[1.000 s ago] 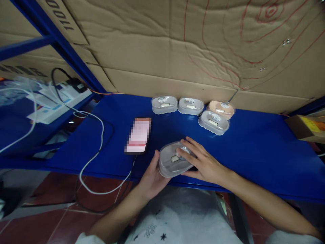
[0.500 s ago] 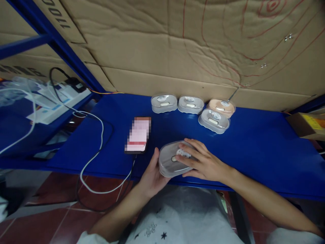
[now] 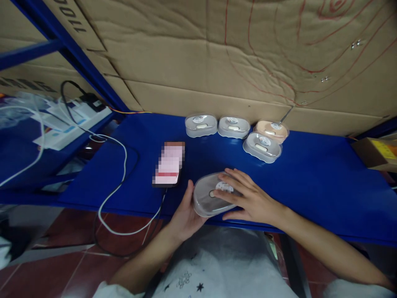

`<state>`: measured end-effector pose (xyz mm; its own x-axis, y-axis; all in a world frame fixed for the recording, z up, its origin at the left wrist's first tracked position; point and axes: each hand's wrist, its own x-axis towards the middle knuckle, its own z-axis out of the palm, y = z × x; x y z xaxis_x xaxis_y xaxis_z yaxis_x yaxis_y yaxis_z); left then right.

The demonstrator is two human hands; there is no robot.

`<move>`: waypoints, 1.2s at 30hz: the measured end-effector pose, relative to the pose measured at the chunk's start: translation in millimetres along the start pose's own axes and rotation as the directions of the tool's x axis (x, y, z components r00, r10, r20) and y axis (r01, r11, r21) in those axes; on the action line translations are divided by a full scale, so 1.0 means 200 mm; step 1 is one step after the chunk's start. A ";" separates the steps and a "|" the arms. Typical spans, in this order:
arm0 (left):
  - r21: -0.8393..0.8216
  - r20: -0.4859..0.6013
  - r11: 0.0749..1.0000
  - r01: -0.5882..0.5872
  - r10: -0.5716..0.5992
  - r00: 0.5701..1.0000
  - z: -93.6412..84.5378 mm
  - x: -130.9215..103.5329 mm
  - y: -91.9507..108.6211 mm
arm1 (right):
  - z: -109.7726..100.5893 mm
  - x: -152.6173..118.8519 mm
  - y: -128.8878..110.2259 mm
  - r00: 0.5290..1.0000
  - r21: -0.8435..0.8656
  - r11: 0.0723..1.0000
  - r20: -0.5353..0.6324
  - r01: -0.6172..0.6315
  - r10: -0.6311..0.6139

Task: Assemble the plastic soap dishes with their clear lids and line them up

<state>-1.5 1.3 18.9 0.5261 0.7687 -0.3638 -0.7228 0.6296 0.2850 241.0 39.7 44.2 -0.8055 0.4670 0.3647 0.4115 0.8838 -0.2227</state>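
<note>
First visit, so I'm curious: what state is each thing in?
Gray case in front: clear-covered, held
Three gray cases behind: clear-covered, set down
Peach case: clear-covered, partly hidden
Phone: screen lit, cable at lower edge
Power strip: black adapter on it
Carton: can't tell if open

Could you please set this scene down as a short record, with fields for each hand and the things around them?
Left hand: holds the left end of the oval case
Right hand: fingers spread over the oval case's right part
Other cases: left gray case, middle gray case, peach case, front gray case before the peach one
Phone: on the blue shelf, left of the oval case, screen pixelated
</note>
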 end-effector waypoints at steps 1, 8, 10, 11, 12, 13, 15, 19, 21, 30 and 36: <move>0.009 0.007 1.000 -0.009 0.009 1.000 -0.01 0.00 0.00 | 0.00 0.00 0.00 1.000 -0.006 1.000 0.020 -0.001 0.002; 0.019 0.048 0.999 -0.050 0.049 0.998 0.00 0.00 -0.03 | -0.01 -0.02 0.07 0.999 0.054 0.998 0.027 -0.018 0.016; 0.004 0.050 0.997 -0.075 0.075 0.996 0.01 0.01 -0.03 | 0.00 -0.02 0.09 0.999 0.073 0.996 -0.001 -0.044 0.044; -0.001 0.047 0.996 -0.085 0.085 0.995 0.02 0.01 -0.03 | 0.00 -0.02 0.11 0.998 0.074 0.996 -0.001 -0.055 0.055; -0.005 0.041 0.996 -0.091 0.091 0.995 0.02 0.01 -0.03 | 0.00 -0.02 0.11 0.998 0.072 0.995 0.005 -0.063 0.062; -0.008 0.032 0.996 -0.092 0.093 0.995 0.03 0.01 -0.04 | 0.00 -0.02 0.12 0.998 0.070 0.995 0.012 -0.067 0.066; -0.011 0.009 0.997 -0.081 0.082 0.997 0.03 0.01 -0.04 | -0.01 -0.01 0.12 0.997 0.078 0.994 0.024 -0.076 0.074; 0.005 0.005 0.999 -0.048 0.048 0.999 0.02 0.01 -0.04 | -0.04 0.00 0.11 0.993 0.145 0.983 0.044 -0.117 0.112; 0.035 0.011 0.998 -0.050 0.050 0.999 0.02 0.01 -0.04 | -0.06 0.01 0.11 0.990 0.185 0.973 0.057 -0.137 0.129; 0.301 0.058 0.912 -0.278 0.274 0.960 -0.04 -0.01 -0.14 | 0.00 -0.06 0.06 0.992 -0.023 0.999 -0.121 -0.024 0.021; 0.429 0.024 0.829 -0.358 0.386 0.922 -0.08 -0.04 -0.19 | 0.07 -0.05 0.05 0.959 -0.155 0.987 -0.271 0.039 -0.081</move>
<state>14.1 -31.0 -3.7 0.2165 0.9547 -0.2044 -0.5958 0.2950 0.7470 247.6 42.8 25.7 -0.6905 0.3847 0.6125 0.4411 0.8951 -0.0650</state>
